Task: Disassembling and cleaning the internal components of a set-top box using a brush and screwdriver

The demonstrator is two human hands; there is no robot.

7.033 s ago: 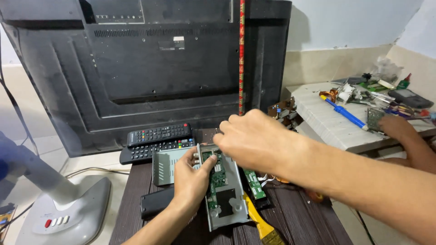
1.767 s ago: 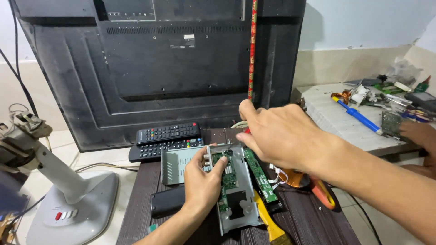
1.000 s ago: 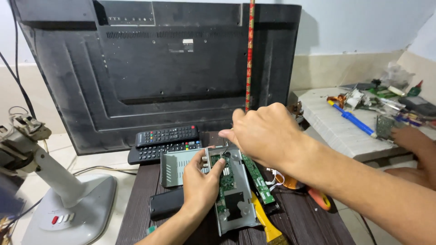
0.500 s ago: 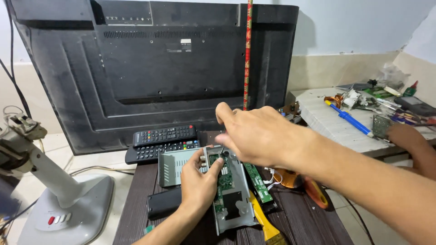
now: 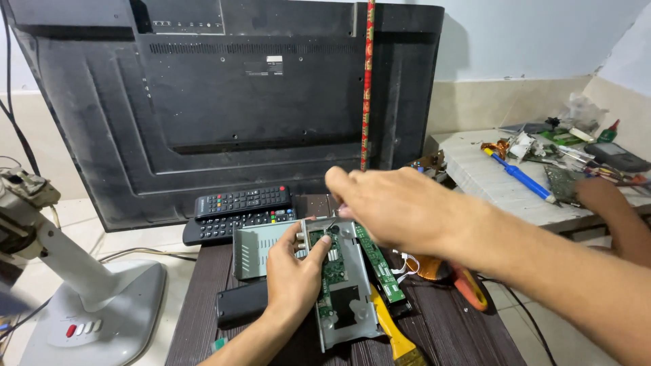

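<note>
While left hand clamps circuit board, right hand pinches above; white label on television back.

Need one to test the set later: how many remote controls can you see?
2. Both black, stacked side by side before the television back: upper remote, lower remote, left of the left hand. Others may be hidden under the clutter.

The right hand is motion-blurred, hiding its grip and part of the circuit board.
</note>
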